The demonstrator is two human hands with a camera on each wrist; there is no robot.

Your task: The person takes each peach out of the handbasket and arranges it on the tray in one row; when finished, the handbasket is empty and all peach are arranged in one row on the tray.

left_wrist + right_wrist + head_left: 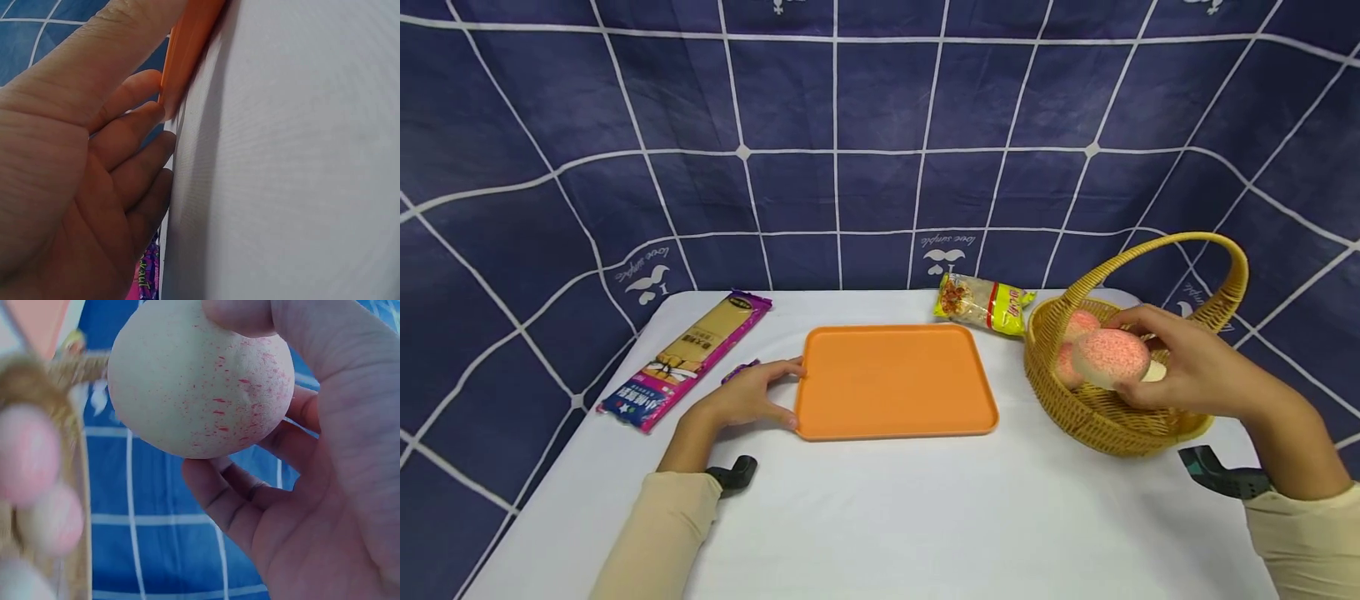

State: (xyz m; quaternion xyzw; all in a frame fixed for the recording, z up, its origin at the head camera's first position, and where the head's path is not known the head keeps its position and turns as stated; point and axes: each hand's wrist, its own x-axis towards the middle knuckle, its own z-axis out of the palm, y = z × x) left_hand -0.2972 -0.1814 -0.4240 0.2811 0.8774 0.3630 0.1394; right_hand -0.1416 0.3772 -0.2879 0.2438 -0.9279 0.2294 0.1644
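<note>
The right hand has its grip closed around a pink-speckled, cream-coloured peach-like fruit, the thumb on one side and fingers on the other. In the head view the fruit sits at the fingertips, to the left of the palm, over the mouth of a woven basket with a tall arched handle. The right wrist view shows the thumb overlapping the fruit's upper part, fingertips meeting its underside, and much of the paler surface exposed. Pink-tinged fruits lie in the basket, blurred in that view.

The left hand's grip is spread, thumb and fingers apart, fingertips touching the left rim of an orange tray without enclosing anything. Just beyond this hand is a small purple packet, partly hidden; left of it lies a long printed packet. A yellow-ended food bag rests on the white worktop beside the basket.
</note>
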